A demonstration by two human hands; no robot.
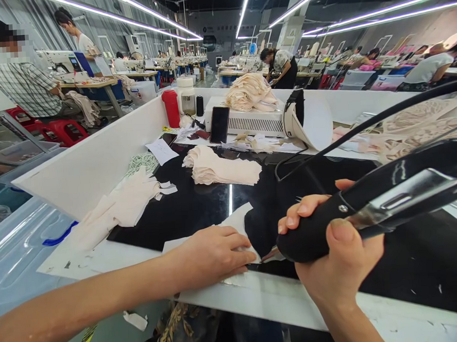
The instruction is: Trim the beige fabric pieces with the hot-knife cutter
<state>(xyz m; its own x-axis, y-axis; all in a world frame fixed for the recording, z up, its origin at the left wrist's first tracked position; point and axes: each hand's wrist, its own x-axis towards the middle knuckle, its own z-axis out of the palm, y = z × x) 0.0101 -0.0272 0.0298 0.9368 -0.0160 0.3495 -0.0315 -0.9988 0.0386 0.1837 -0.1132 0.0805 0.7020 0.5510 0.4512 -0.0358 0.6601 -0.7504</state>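
My left hand (pixel 216 254) lies with fingers stretched out, pressing a pale cut fabric piece (pixel 239 218) near the front edge of a glossy black board (pixel 223 205). My right hand (pixel 342 264) is wrapped round a black corded hot knife (pixel 310 233) with a long metal lever along its body. Its narrow metal tip (pixel 273 255) points left and meets the edge of the fabric piece by my left fingertips. A stack of beige fabric pieces (pixel 224 166) sits farther back on the board. More cut pieces (pixel 125 200) hang over the left side.
A white box (pixel 244 122) at the back carries a fabric heap (pixel 251 93), with a phone (pixel 220 124) leaning on it. A red cup (pixel 170 108) and a jar (pixel 186 97) stand alongside. The cord (pixel 357 129) arches overhead at right. White walls (pixel 108 163) border the table.
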